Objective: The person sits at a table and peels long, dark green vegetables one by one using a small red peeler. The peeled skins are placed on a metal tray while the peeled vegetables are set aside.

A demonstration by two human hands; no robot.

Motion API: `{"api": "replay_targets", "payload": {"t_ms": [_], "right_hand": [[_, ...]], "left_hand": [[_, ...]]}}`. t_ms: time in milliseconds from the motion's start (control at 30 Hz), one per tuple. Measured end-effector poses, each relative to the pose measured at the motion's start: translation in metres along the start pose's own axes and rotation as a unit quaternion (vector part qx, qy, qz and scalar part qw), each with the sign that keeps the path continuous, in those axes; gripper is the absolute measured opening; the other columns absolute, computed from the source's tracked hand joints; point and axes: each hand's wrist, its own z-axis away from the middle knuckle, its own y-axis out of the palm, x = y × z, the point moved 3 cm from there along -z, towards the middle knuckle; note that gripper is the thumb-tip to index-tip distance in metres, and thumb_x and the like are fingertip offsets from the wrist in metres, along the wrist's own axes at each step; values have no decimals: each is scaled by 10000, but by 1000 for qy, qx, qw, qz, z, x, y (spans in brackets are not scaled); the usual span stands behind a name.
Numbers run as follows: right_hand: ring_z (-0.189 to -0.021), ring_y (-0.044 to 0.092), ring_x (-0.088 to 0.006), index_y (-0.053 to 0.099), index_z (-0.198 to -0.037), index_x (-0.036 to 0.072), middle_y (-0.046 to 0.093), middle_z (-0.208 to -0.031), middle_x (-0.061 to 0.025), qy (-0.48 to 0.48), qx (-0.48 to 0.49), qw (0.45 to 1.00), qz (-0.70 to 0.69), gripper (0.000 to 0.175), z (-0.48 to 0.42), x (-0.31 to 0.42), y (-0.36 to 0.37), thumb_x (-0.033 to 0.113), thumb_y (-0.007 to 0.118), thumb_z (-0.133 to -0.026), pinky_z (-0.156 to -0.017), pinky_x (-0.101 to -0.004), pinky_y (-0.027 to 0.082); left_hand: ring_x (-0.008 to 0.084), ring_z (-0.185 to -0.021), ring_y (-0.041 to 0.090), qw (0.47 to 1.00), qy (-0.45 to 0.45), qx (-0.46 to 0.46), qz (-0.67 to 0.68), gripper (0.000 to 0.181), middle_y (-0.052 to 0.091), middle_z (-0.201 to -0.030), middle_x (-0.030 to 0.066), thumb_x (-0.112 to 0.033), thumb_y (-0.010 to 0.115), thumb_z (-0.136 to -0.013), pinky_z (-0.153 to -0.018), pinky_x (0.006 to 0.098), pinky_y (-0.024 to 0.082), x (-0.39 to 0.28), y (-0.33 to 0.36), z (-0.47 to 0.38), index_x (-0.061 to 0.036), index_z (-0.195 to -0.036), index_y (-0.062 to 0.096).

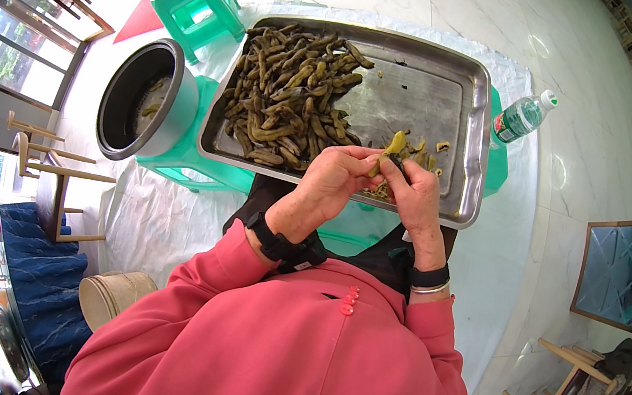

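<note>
Both hands meet over the front edge of a metal tray (460,208). My left hand (335,179) pinches a yellow-green piece of vegetable (396,143), seemingly pickled, between thumb and fingers. My right hand (415,192) touches the same piece and has a dark bit at its fingertips. A heap of brownish pickled pods or peppers (288,96) fills the tray's left part. Yellowish scraps (419,151) lie just beyond and under my hands. Left of the tray, a deep pot with a dark inside (174,108) holds a few greenish pieces.
A green plastic stool (197,5) stands at the upper left, and another (198,172) is under the pot. A plastic bottle (524,117) stands just right of the tray. A beige bucket (117,294) is at the lower left, and a wooden-legged chair (561,389) at the lower right.
</note>
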Motion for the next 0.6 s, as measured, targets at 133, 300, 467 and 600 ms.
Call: {"api": "replay_targets", "payload": {"t_ms": [133, 300, 467, 600], "right_hand": [[-509, 568, -218, 610, -715, 26, 570, -555, -103, -32, -17, 999, -1, 440, 3, 5, -2, 445, 695, -819, -504, -337, 420], [-574, 615, -281, 609, -745, 31, 602, -599, -129, -89, -73, 993, 16, 444, 5, 13, -4, 462, 693, -811, -541, -356, 450], [-541, 577, -300, 584, -707, 27, 579, -581, -130, -78, -52, 994, 57, 464, 5, 11, -6, 466, 687, -816, -517, -369, 429], [-505, 550, -298, 557, -670, 24, 549, -548, -128, -70, -45, 996, 37, 479, 4, 5, -1, 460, 676, -829, -492, -373, 409]], "left_hand": [[158, -798, 598, 1000, 1, -4, 1, 246, 639, -988, 94, -22, 515, -932, -768, 288, 488, -1, 2, 0, 84, -1146, 575], [159, -818, 595, 1000, -1, 1, -1, 246, 631, -1015, 100, -12, 506, -931, -777, 290, 488, 0, 4, 0, 96, -1143, 567], [163, -841, 594, 1000, 5, 4, -1, 240, 625, -1021, 107, -2, 500, -929, -788, 295, 495, 0, 5, 1, 104, -1135, 563], [165, -799, 585, 1000, 9, -11, 10, 233, 623, -979, 106, -6, 509, -925, -756, 292, 481, 1, 6, 1, 109, -1120, 567]]}}
